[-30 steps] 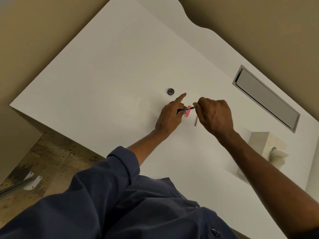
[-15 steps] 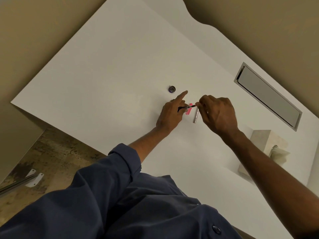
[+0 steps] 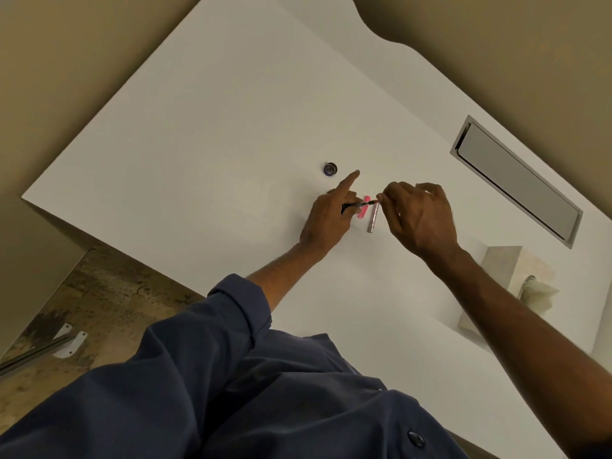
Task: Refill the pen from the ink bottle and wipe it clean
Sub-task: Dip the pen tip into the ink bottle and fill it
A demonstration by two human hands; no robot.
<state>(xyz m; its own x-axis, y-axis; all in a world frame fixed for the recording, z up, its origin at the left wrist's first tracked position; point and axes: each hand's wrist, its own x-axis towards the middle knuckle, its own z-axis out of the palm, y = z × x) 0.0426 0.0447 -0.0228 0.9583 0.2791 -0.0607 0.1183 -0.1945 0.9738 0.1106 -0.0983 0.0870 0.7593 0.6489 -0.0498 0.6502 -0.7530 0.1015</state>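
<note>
My left hand (image 3: 329, 220) grips a thin dark pen part (image 3: 359, 205) above the white table (image 3: 198, 144), index finger stretched out. My right hand (image 3: 419, 217) pinches the other end of that dark part with thumb and fingertips. Below them two pieces lie on the table: a pink one (image 3: 363, 212) and a silvery tube (image 3: 373, 217). The small round ink bottle (image 3: 330, 168) stands open on the table, a little beyond my left index fingertip and apart from it.
A tissue box (image 3: 506, 273) with a tissue sticking out stands at the table's right edge. A metal-framed flap (image 3: 516, 180) is set into the tabletop at the far right. The floor with brackets (image 3: 71, 342) shows at lower left.
My right hand has shifted slightly right and up, uncovering the silvery tube on the table. Both hands still hold the dark pen part between them.
</note>
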